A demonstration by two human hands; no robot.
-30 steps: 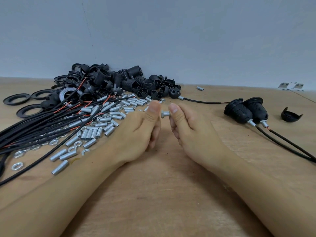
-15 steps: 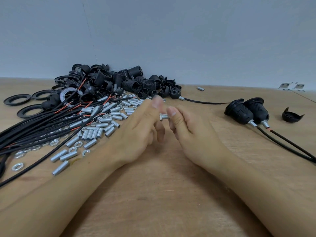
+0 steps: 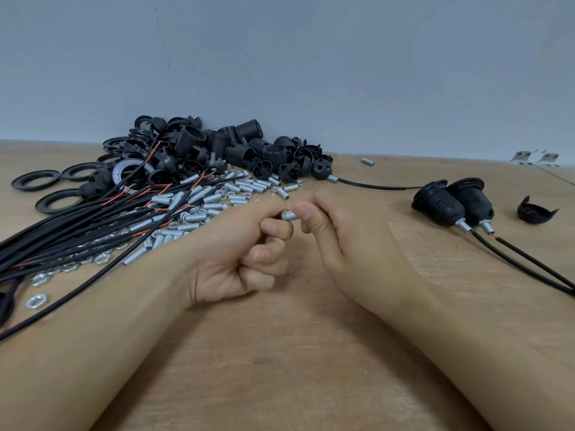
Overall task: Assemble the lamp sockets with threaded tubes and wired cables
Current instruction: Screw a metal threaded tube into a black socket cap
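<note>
A short silver threaded tube (image 3: 289,215) is pinched between both my hands at the centre of the wooden table. My right hand (image 3: 351,244) grips one end with thumb and fingers. My left hand (image 3: 245,253) has its fingers curled and its fingertips on the tube's other end. A heap of black socket parts (image 3: 236,150) lies at the back. Loose threaded tubes (image 3: 217,197) and nuts (image 3: 37,300) spread in front of that heap. A bundle of black wired cables (image 3: 77,225) lies to the left.
Two assembled sockets with cables (image 3: 451,203) lie at the right, beside a black socket cap (image 3: 535,211). Black rings (image 3: 35,180) sit at the far left. One socket base with a tube and cable (image 3: 322,169) lies behind my hands. Metal brackets (image 3: 535,158) sit by the wall.
My left hand's fingers have curled in from an extended pose, and both hands have dropped slightly toward me while still holding the tube.
</note>
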